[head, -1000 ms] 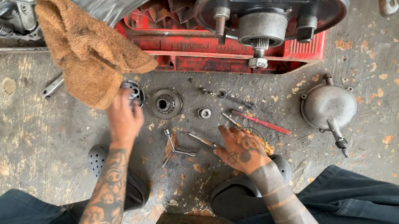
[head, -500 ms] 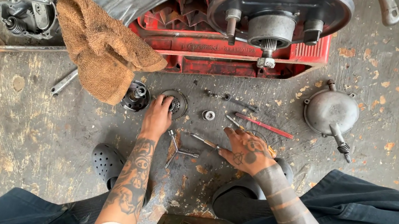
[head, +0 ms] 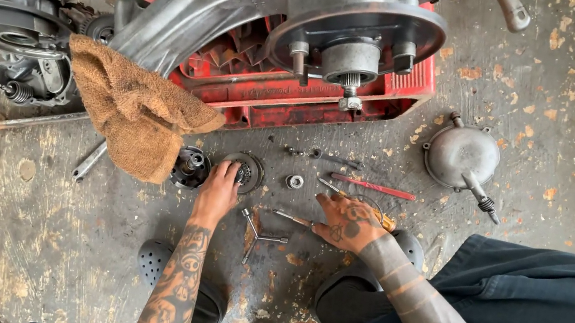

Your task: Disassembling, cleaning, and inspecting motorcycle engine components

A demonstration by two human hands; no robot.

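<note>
My left hand (head: 218, 190) reaches forward, and its fingertips grip the near edge of a round toothed metal disc (head: 250, 172) lying on the concrete floor. Just left of it sits a second round dark part (head: 188, 166). My right hand (head: 347, 223) rests flat on the floor with its fingers spread and holds nothing. A thin metal rod (head: 291, 218) lies at its thumb, a small metal ring (head: 294, 181) between the two hands, and a three-armed wrench (head: 257, 231) below them.
An engine on a red stand (head: 290, 100) fills the far side, with a brown rag (head: 132, 106) draped over it. A red-handled screwdriver (head: 373, 188), a domed metal cover (head: 460, 155) and a loose wrench (head: 88, 161) lie on the floor. Dark shoes (head: 153, 264) sit near me.
My left hand moved right from the dark round part by the rag to the toothed disc. My right hand stayed on the floor. The view shifted closer.
</note>
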